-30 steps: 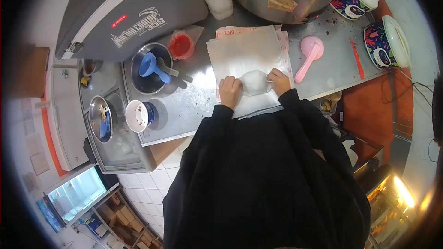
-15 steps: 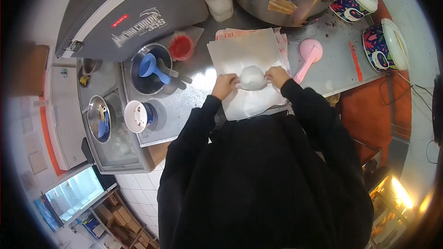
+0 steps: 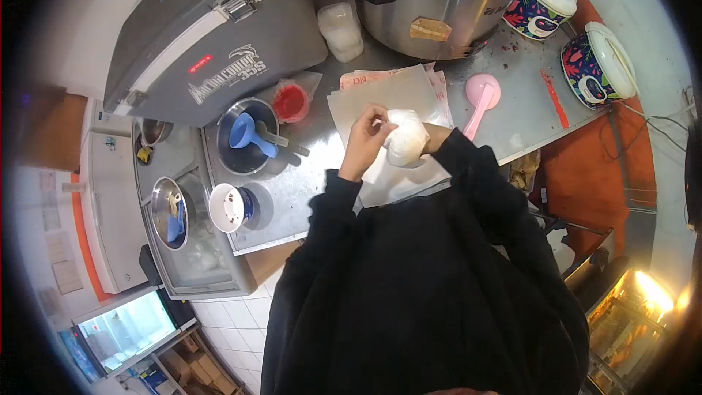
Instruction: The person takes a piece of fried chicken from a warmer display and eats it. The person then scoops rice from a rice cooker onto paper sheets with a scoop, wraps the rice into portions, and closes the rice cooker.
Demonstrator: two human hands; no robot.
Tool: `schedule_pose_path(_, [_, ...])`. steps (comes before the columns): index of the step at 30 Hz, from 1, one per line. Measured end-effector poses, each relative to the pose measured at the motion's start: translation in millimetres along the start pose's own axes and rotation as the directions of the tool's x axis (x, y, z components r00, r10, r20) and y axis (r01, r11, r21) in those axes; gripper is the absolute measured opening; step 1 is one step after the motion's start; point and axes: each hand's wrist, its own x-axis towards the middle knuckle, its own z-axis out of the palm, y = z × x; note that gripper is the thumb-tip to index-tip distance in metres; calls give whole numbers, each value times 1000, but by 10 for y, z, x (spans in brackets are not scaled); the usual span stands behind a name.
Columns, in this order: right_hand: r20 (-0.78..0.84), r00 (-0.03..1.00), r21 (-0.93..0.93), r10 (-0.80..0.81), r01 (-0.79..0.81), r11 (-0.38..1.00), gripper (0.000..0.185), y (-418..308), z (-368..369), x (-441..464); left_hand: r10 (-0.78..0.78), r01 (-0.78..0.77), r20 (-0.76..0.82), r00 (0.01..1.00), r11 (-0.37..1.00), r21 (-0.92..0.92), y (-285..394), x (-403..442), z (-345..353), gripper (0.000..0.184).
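Note:
A rounded white wrapped bundle [image 3: 406, 139] is held up between my hands, above a stack of pale paper sheets [image 3: 351, 106] on the metal counter. My left hand [image 3: 369, 137] pinches the wrapping at the bundle's upper left with bent fingers. On the other side, my right hand [image 3: 437, 139] grips the bundle, its fingers partly hidden behind it. What lies inside the wrapping is hidden. Beyond the paper, to the right, lies a pink scoop [image 3: 482, 95].
A large steel cooker [image 3: 439, 11] of rice stands at the back, beside a grey cooler box [image 3: 219, 51]. On the left are a metal bowl [image 3: 228, 153] with a blue ladle [image 3: 245, 132], a red-filled bag [image 3: 291, 102] and a paper cup [image 3: 228, 207]. Patterned containers [image 3: 596, 73] stand right.
The bundle has been lifted off the paper and tilted. My left hand has moved up to its top edge, and my right hand has gone partly behind it. The view has shifted slightly.

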Motion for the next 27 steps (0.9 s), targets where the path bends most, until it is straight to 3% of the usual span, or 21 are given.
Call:
schedule_pose_path(1, [-80, 987, 122, -143, 152, 981, 42, -106, 63, 48, 8, -8, 9, 1000, 1000, 5, 50, -7, 11, 12])
schedule_pose_path(2, [-150, 961, -196, -231, 201, 960, 43, -112, 86, 110, 143, -121, -90, 986, 968, 218, 94, -2, 24, 11])
schedule_pose_path(3, [-152, 960, -200, -237, 205, 958, 43, -64, 119, 85, 289, -196, -163, 943, 882, 429, 126, -41, 31, 10])
schedule_pose_path(5, [-258, 965, -5, -45, 45, 999, 43, 1, 156, 27, 301, -201, -111, 947, 826, 526, 163, -116, -42, 7])
schedule_pose_path(6, [-366, 930, -78, -24, -5, 997, 41, -42, 211, -4, 161, -81, -110, 981, 847, 525, 254, -129, -55, 8])
schedule_pose_path(7, [-373, 927, -86, -32, 0, 996, 41, -87, 238, -21, 13, 45, -108, 994, 851, 524, 356, -150, -67, 11])
schedule_pose_path(8, [-440, 897, -62, 46, -82, 995, 40, -133, 248, -41, -157, 190, -108, 982, 853, 487, 477, -161, -79, 22])
schedule_pose_path(9, [-504, 855, -30, 124, -161, 987, 38, -210, 261, -62, -149, 179, -100, 984, 854, 488, 594, -162, 46, 22])
schedule_pose_path(10, [-582, 800, -71, 146, -229, 971, 32, -556, 294, -93, 100, -7, -99, 990, 740, 673, 700, -182, 224, 27])
schedule_pose_path(12, [-566, 797, -30, 209, -274, 961, 29, -587, 345, -176, 325, -160, -34, 945, 550, 819, 716, -192, 286, 32])
schedule_pose_path(13, [-545, 795, 3, 266, -315, 949, 27, -719, 370, -195, 248, -148, -28, 968, 659, 737, 666, -104, 218, 36])
schedule_pose_path(14, [-698, 716, -210, -2, -202, 957, 22, -887, 375, -243, 176, -128, -11, 984, 756, 642, 643, -35, 182, 39])
schedule_pose_path(15, [-711, 704, -208, -2, -208, 956, 22, -982, 352, -303, 176, -139, 6, 984, 759, 637, 656, -27, 199, 39])
schedule_pose_path(16, [-739, 659, -377, -137, -236, 896, 22, -1039, 329, -366, 38, -21, -44, 998, 940, 340, 672, -26, 231, 38])
schedule_pose_path(17, [-739, 615, -528, -274, -277, 803, 22, -1089, 293, -425, -114, 114, -40, 993, 993, 5, 676, -18, 266, 38])
schedule_pose_path(19, [-762, 585, -545, -277, -347, 764, 30, -1121, 246, -565, -104, 104, 7, 995, 993, -61, 619, -63, 383, 35])
schedule_pose_path(21, [-823, 534, -366, -191, -244, 898, 30, -1136, 279, -688, -152, 148, 1, 988, 958, -247, 599, -93, 505, 34])
schedule_pose_path(23, [-844, 503, -352, -185, -259, 899, 32, -1236, 431, -740, -147, 149, 24, 989, 961, -233, 462, -132, 613, 37])
schedule_pose_path(25, [-951, 278, -130, -133, 27, 991, 31, -1099, 575, -727, -26, -21, -251, 968, 983, -181, 349, -242, 845, 42])
schedule_pose_path(26, [-934, 344, -50, -93, 133, 990, 39, -956, 625, -777, 33, -46, -238, 971, 998, -50, 322, -326, 943, 47])
schedule_pose_path(27, [-939, 329, -58, -98, 129, 990, 39, -998, 651, -817, 55, -74, -234, 971, 994, -74, 352, -390, 1080, 51])
